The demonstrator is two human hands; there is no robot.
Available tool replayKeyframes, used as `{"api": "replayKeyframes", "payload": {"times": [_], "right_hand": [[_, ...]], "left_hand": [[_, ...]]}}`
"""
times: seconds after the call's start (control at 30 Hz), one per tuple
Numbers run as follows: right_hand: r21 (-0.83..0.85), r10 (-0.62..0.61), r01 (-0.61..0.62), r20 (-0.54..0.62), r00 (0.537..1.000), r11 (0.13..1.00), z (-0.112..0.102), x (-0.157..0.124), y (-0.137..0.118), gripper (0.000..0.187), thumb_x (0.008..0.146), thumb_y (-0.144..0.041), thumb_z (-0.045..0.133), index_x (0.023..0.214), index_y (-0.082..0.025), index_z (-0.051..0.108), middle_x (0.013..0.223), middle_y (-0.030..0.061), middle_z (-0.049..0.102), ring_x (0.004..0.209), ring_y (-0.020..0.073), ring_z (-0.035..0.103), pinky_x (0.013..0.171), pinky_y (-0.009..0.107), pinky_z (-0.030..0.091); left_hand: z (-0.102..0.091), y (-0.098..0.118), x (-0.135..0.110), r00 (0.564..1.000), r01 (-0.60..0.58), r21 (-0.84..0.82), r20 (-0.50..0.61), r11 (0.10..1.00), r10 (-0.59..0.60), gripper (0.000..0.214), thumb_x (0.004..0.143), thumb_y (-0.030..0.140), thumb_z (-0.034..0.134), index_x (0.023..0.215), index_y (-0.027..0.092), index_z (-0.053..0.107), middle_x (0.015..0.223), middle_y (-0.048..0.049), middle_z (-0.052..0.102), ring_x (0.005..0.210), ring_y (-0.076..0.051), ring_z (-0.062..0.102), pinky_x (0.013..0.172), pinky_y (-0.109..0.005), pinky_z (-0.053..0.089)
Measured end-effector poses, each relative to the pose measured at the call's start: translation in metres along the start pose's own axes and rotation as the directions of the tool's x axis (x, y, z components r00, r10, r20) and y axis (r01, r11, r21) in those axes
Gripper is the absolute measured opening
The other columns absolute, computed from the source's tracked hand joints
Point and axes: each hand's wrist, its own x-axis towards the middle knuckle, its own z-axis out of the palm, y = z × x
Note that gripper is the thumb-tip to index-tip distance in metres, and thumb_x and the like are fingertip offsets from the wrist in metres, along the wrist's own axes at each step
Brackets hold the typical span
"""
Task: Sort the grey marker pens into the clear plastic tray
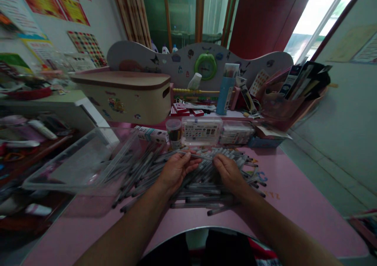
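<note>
A big heap of grey pens (194, 187) lies spread over the pink desk (294, 203). My left hand (176, 169) is over the middle of the heap, fingers closed around a single pen that points to the right. My right hand (228, 171) rests on the pile just beside it, fingers curled down onto the pens; whether it grips one is hidden. A clear plastic box (85, 166) sits tilted at the left edge of the heap, with several pens spilling out of it.
Clear pen cases (202, 131) and a small jar (174, 132) stand behind the heap. A cream storage box (123, 95), a blue cup (225, 93), a green clock (205, 66) and a rack of booklets (297, 89) fill the back. Cluttered shelves are at left.
</note>
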Motion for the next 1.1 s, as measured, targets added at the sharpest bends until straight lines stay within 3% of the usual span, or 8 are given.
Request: {"api": "replayKeyframes", "payload": {"times": [0.1,0.2,0.37,0.43,0.67,0.87,0.97,1.1], "right_hand": [[0.067,0.006,-0.002,-0.055,0.998,0.998,-0.001,-0.001,-0.002,0.013,0.089,-0.028,0.050,0.079,-0.021,0.053,0.075,-0.0007,0.053,0.073,0.0164,0.050,0.068,0.029,0.038],[0.320,0.158,-0.137,-0.039,0.987,0.937,-0.003,-0.001,-0.004,0.008,0.081,-0.028,0.057,0.079,-0.022,0.052,0.070,-0.0035,0.049,0.060,0.0125,0.045,0.055,0.025,0.036],[0.776,0.355,-0.488,0.360,0.863,0.400,-0.007,0.001,-0.009,0.024,0.067,-0.027,0.059,0.087,-0.024,0.046,0.069,-0.0064,0.054,0.039,0.0054,0.028,0.035,0.016,0.013],[0.772,0.345,-0.542,0.435,0.832,0.332,-0.008,0.001,-0.012,0.028,0.066,-0.027,0.062,0.090,-0.023,0.049,0.071,-0.0050,0.058,0.040,0.0046,0.032,0.034,0.015,0.014],[0.642,0.382,-0.559,0.409,0.829,0.524,-0.003,0.000,-0.014,0.034,0.075,-0.045,0.070,0.073,-0.019,0.047,0.057,-0.0083,0.051,0.035,0.0015,0.029,0.033,0.014,0.017],[0.501,0.417,-0.486,0.252,0.873,0.716,-0.017,0.004,-0.004,0.033,0.077,-0.047,0.063,0.068,-0.021,0.045,0.049,-0.0104,0.038,0.037,0.0047,0.028,0.035,0.018,0.018],[0.411,0.421,-0.439,0.140,0.896,0.799,-0.025,0.006,0.001,0.029,0.082,-0.045,0.057,0.069,-0.022,0.044,0.050,-0.0100,0.035,0.039,0.0070,0.029,0.036,0.019,0.019],[0.349,0.428,-0.426,0.075,0.901,0.835,-0.024,0.006,-0.001,0.029,0.089,-0.043,0.048,0.068,-0.024,0.042,0.052,-0.0079,0.037,0.041,0.0097,0.032,0.038,0.022,0.021]], "left_hand": [[-0.001,0.000,0.001,0.999,-0.021,-0.019,-0.027,1.000,0.020,0.014,0.092,0.010,0.051,0.087,0.010,0.064,0.085,-0.0074,0.073,0.073,-0.014,0.073,0.060,-0.019,0.060],[-0.002,0.001,0.003,0.997,-0.052,-0.040,-0.050,0.998,0.050,0.012,0.093,0.013,0.051,0.089,0.011,0.062,0.086,-0.0068,0.072,0.073,-0.014,0.073,0.060,-0.019,0.060],[-0.002,-0.001,0.002,0.995,-0.089,-0.019,-0.036,0.996,0.088,0.007,0.092,0.019,0.055,0.091,0.014,0.060,0.084,-0.0059,0.071,0.072,-0.015,0.073,0.059,-0.021,0.059],[-0.001,-0.002,0.000,0.994,-0.113,0.015,-0.001,0.994,0.113,0.008,0.089,0.023,0.060,0.091,0.014,0.060,0.085,-0.0055,0.071,0.074,-0.015,0.072,0.060,-0.023,0.059],[-0.002,-0.002,-0.002,0.964,-0.265,0.025,0.023,0.964,0.264,0.020,0.085,0.035,0.066,0.085,0.016,0.059,0.083,-0.0052,0.071,0.080,-0.018,0.070,0.070,-0.028,0.057],[-0.010,0.017,0.006,0.897,-0.411,-0.266,-0.290,0.872,0.334,0.014,0.093,0.031,0.052,0.084,0.020,0.054,0.068,0.0010,0.064,0.071,-0.018,0.070,0.073,-0.035,0.057],[-0.013,0.028,0.008,0.867,-0.454,-0.351,-0.386,0.819,0.316,0.023,0.098,0.024,0.038,0.084,0.019,0.055,0.063,0.0024,0.058,0.056,-0.010,0.060,0.063,-0.025,0.054],[-0.004,0.027,-0.002,0.932,-0.338,-0.360,-0.257,0.869,0.256,0.009,0.091,0.016,0.052,0.087,0.016,0.059,0.063,0.0029,0.053,0.045,-0.004,0.043,0.040,-0.012,0.033]]}}
